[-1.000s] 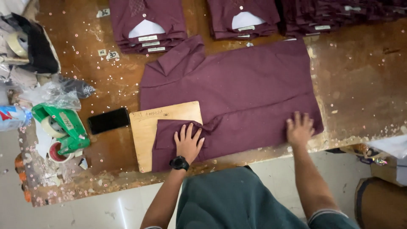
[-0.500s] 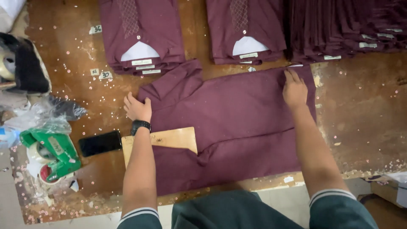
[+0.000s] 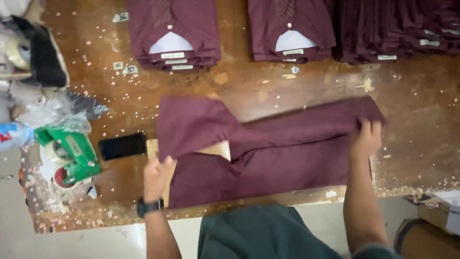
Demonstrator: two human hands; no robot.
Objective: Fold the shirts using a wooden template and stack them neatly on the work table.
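Maroon shirt (image 3: pixel 268 158) stretched left to right across desk (image 3: pixel 239 91), over folding board (image 3: pixel 215 149). Left hand (image 3: pixel 155 175) pinching left edge; right hand (image 3: pixel 365 139) pinching right edge.

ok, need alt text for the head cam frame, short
Seen from above, a person's left hand and right hand each grip an edge of a maroon garment, folding it over a wooden board on a worn brown table. Stacks of folded maroon shirts line the far edge; a black phone and green tape dispenser sit to the left.
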